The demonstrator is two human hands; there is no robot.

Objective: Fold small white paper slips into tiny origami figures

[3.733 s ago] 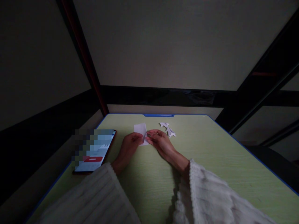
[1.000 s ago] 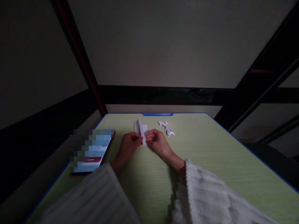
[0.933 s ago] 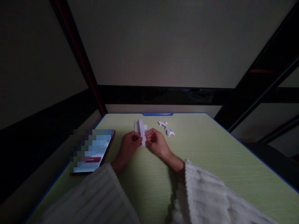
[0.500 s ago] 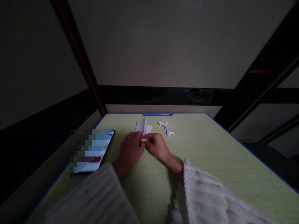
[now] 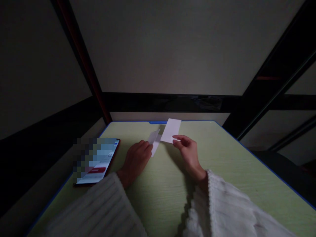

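My right hand [image 5: 189, 154] pinches a white rectangular piece of paper [image 5: 171, 130] by its lower edge and holds it raised above the green table [image 5: 227, 158]. My left hand [image 5: 136, 159] rests low on the table, its fingertips closed on a narrower strip of white paper [image 5: 154, 144]. The two pieces are apart, with a small gap between them. Both arms wear thick white knitted sleeves. The small folded paper figure seen before is hidden behind the raised piece and my right hand.
A phone [image 5: 100, 160] with a lit screen lies at the table's left edge, close to my left forearm. The table has a blue rim [image 5: 266, 163]. Dark metal bars [image 5: 172, 102] frame the wall behind it.
The folded paper that both hands gripped together has separated into two pieces. My right hand rose to the right with the larger piece; my left hand kept the narrow strip.
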